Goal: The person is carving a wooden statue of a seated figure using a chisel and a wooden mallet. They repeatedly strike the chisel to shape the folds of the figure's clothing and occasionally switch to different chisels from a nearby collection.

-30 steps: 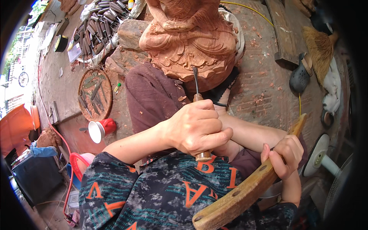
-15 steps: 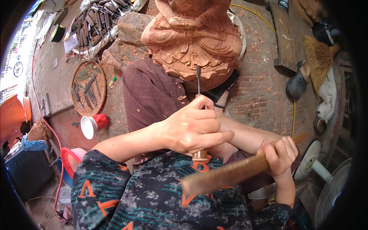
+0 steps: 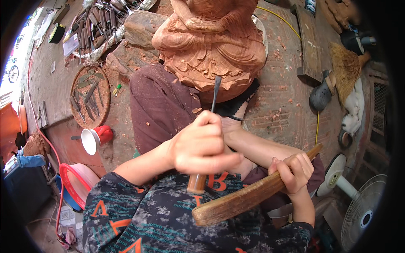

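A reddish wood carving of a seated figure (image 3: 211, 55) stands in front of me, with scalloped petals along its lower rim. My left hand (image 3: 202, 145) is wrapped round a chisel (image 3: 216, 95). Its dark blade points away from me and its tip is at the petalled rim; whether it touches I cannot tell. The chisel's wooden handle end sticks out below the hand, slightly blurred. On the right, my right hand (image 3: 293, 170) grips a long wooden club (image 3: 240, 198) near its narrow end. The club's thick end lies close to the chisel handle, apart from it.
Many wood-handled chisels (image 3: 95, 25) lie heaped at upper left. Below them a round tray (image 3: 109, 95) holds loose blades. A red and white cup (image 3: 90, 141) lies on its side. To the right are a wooden block (image 3: 310, 50), a straw broom (image 3: 346, 71) and a fan (image 3: 365, 217).
The chisel has tilted, its handle end swinging left and toward me. My right hand and the club have shifted slightly left and lower. The whole view has also shifted a little.
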Tool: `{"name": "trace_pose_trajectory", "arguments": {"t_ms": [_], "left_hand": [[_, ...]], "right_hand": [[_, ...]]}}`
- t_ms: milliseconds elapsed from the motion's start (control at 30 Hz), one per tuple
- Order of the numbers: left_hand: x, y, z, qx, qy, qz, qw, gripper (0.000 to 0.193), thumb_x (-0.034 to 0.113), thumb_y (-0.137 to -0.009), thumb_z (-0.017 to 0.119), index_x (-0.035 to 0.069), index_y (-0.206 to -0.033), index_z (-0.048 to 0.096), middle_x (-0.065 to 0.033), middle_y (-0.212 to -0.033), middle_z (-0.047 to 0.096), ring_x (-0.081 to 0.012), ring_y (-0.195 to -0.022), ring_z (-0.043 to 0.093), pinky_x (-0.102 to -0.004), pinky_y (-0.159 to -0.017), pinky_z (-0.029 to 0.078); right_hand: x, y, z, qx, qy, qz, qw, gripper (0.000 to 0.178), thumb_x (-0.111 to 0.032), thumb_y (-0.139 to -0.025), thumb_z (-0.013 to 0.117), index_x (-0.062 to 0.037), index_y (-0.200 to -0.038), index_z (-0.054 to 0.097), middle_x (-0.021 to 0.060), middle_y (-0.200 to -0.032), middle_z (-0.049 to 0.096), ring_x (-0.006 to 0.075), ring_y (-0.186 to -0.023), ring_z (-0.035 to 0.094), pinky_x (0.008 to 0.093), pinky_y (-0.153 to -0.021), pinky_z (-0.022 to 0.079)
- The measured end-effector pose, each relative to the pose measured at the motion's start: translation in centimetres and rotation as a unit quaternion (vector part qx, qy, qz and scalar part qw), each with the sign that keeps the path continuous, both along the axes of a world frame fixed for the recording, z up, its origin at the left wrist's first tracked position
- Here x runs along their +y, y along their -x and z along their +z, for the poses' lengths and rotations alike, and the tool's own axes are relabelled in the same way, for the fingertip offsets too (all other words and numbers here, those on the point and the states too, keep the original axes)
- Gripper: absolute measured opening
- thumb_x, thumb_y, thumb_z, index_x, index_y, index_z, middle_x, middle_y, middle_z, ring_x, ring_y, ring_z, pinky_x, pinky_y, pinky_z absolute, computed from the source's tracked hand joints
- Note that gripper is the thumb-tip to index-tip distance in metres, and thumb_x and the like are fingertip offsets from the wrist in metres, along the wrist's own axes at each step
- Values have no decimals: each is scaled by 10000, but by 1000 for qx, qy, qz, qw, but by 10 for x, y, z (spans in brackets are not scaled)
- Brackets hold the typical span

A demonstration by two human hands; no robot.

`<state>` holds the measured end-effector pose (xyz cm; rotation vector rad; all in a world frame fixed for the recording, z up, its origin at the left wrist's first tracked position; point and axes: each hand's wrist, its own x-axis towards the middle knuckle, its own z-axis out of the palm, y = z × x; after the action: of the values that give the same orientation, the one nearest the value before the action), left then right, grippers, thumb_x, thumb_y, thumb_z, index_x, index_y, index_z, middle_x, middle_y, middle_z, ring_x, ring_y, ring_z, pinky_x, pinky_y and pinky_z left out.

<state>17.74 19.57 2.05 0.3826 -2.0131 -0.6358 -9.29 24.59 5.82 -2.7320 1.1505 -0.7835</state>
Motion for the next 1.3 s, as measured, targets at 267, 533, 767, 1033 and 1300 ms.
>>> {"name": "trace_pose_trajectory", "arguments": {"t_ms": [267,533,767,1033,1300], "left_hand": [[-8,0,2,-13,-33,3,999,268,167,-735,668,33,-966,686,8,-613,400,-158,-543,419,-341,-618,387],[-22,4,14,24,-95,23,995,362,159,-582,694,11,-912,702,22,-573,330,-160,-522,390,-335,-576,347],[-18,-11,-5,-45,9,-33,998,280,164,-714,638,45,-962,687,19,-620,347,-161,-565,398,-347,-665,369],[-18,-9,-3,-97,98,-79,987,261,94,-718,690,46,-970,648,25,-646,351,-149,-564,396,-345,-640,401],[-5,36,17,-83,145,-5,986,215,118,-695,674,47,-895,642,51,-580,371,-104,-492,388,-270,-493,352]], "right_hand": [[-5,-8,3,-10,-5,11,1000,325,24,-676,703,-113,-949,592,-10,-676,456,134,-524,456,258,-441,317],[-6,-12,19,-50,-20,6,999,310,51,-679,678,-101,-934,589,-11,-649,428,133,-513,438,261,-439,315],[-4,-6,12,46,39,-5,998,205,15,-730,602,-85,-907,573,5,-625,389,144,-481,389,275,-422,296],[9,13,3,-38,45,5,998,340,-8,-666,754,-98,-925,553,-7,-650,438,152,-535,489,269,-456,371],[1,28,-10,-58,30,-14,998,365,27,-669,716,-58,-924,468,70,-645,478,218,-508,471,331,-452,374]]}}
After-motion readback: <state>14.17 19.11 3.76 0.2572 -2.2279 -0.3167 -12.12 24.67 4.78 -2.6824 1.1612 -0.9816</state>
